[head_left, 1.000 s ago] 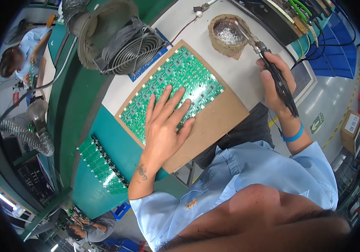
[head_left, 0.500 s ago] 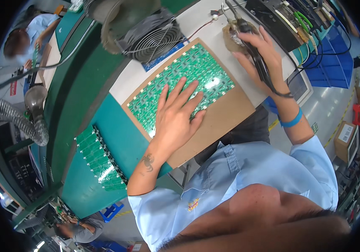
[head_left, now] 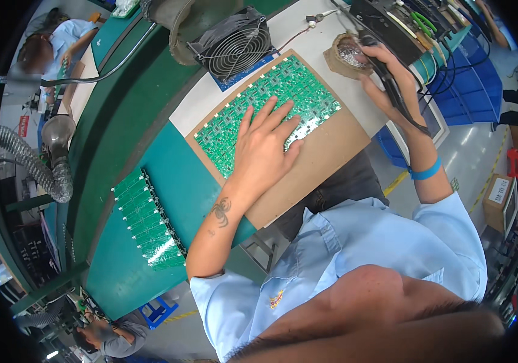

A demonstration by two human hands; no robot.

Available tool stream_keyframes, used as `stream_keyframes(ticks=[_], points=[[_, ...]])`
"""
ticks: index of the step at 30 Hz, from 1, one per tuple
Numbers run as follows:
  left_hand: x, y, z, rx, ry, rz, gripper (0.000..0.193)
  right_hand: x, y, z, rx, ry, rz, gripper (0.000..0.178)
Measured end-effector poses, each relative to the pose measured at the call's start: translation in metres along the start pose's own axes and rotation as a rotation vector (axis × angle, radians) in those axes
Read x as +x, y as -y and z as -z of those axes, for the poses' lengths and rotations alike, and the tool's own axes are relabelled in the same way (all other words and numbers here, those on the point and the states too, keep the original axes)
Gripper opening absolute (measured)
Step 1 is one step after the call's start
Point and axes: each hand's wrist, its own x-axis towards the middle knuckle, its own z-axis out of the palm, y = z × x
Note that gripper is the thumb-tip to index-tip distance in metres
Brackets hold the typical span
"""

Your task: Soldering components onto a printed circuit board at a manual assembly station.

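Observation:
My left hand (head_left: 265, 142) lies flat with fingers spread on a green circuit board panel (head_left: 307, 91), which rests on a brown board (head_left: 298, 172). Closed round the black handle of a soldering iron (head_left: 390, 88) is my right hand (head_left: 401, 78). The iron's front end is by a brown, rough-rimmed pot (head_left: 335, 62) with silvery bits inside, to the right of the panel. Its tip is hard to make out. A row of narrow green circuit boards (head_left: 147, 221) lies on the green bench left of my left forearm.
A black fan (head_left: 235, 51) with a wire guard stands behind the panel, beside a wide duct mouth (head_left: 183, 30). Black equipment (head_left: 383, 24) with cables and pliers sits at the far right. A lamp (head_left: 58, 133) and other people are at the left.
My right hand and the iron have shifted slightly right and nearer, so more of the pot's inside shows. The left hand stays flat on the panel. The whole view has shifted a little.

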Motion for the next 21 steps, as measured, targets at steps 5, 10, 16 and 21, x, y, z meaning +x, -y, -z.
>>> stream_keyframes(ticks=[5, 10, 16, 21], points=[[-0.003, 0.004, 0.001, 0.017, 0.012, 0.009, 0.04, -0.011, 0.004, -0.003, 0.11, -0.078, -0.005, 0.047], [-0.004, 0.003, -0.001, 0.022, 0.023, 0.016, 0.041, -0.041, 0.011, 0.0, 0.239, -0.193, -0.095, 0.039], [-0.002, 0.003, -0.001, 0.02, 0.03, 0.014, 0.04, -0.052, 0.013, -0.001, 0.355, -0.227, -0.201, 0.037], [-0.003, 0.004, -0.001, 0.011, 0.028, 0.016, 0.04, -0.051, 0.012, -0.003, 0.331, -0.129, -0.292, 0.038]])
